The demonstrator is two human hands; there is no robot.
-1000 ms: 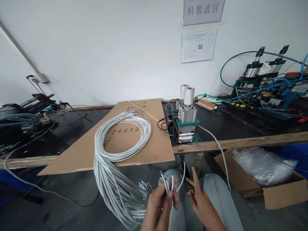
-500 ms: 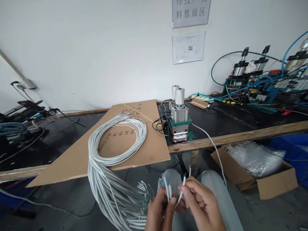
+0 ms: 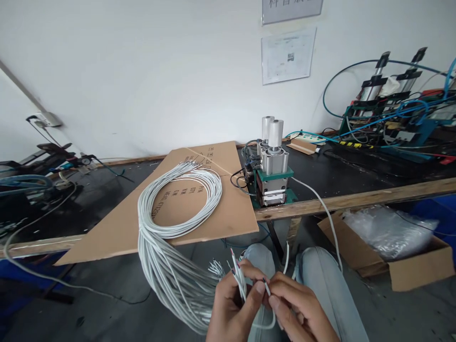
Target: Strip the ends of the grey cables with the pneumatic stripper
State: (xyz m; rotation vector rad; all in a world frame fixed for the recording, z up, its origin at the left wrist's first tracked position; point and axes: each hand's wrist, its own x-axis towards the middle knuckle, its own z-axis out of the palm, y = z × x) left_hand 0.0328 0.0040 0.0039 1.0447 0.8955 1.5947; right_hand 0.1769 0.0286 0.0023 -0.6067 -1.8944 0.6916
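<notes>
Several white cables (image 3: pixel 241 281) stand up between the fingers of my left hand (image 3: pixel 230 306), their stripped ends showing small coloured wires. My right hand (image 3: pixel 299 306) pinches a single white cable end (image 3: pixel 267 288) with a dark tip. The fingertips of both hands meet at this end, and part of the cable loops below them. To the left, a large coil of white cable (image 3: pixel 144 213) lies on a flat cardboard sheet (image 3: pixel 231 209). Its loose tail hangs over the front edge toward my left hand. Another white cable end sticks up behind my right hand.
A pneumatic press (image 3: pixel 274 164) with two silver cylinders sits at the bench edge (image 3: pixel 356 202). More presses (image 3: pixel 377 95) with blue hoses stand at right. An open carton (image 3: pixel 420 268) holding clear plastic bags is on the floor. Equipment with hoses (image 3: pixel 24 183) occupies the left bench.
My hands have come together, and the cable end in my right hand has tipped down to my left fingertips. The whole view has shifted slightly.
</notes>
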